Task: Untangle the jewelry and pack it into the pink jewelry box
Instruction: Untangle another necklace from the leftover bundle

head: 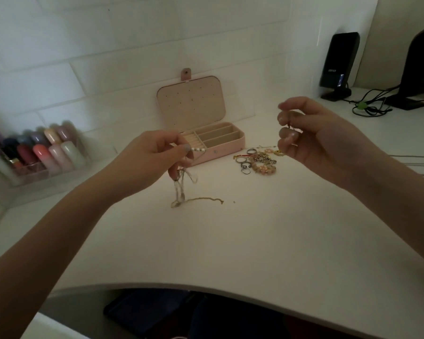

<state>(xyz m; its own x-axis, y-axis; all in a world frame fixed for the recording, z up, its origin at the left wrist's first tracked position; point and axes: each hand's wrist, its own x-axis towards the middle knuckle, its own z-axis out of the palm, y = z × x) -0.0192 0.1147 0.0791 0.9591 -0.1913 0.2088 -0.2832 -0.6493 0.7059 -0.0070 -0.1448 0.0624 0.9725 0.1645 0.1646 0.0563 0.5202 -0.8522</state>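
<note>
The pink jewelry box [227, 148] stands open at the back of the white desk, lid upright, its compartments showing no jewelry. My left hand [154, 160] is raised in front of it and pinches a beaded strand with chains [181, 189] that dangle blurred to the desk, where a gold chain end [203, 199] trails right. My right hand [313, 135] is lifted to the right and pinches a small piece between thumb and fingertips; I cannot make out what it is. A pile of rings, bracelets and beaded pieces [257, 160] lies just right of the box.
A clear organizer of nail polish bottles [38, 155] sits at the left edge. A black speaker [338, 64], a dark monitor stand [419, 69] and cables [370, 106] occupy the back right. A tiny loose bit [234, 202] lies on the desk. The desk's curved front edge [206, 288] is near me.
</note>
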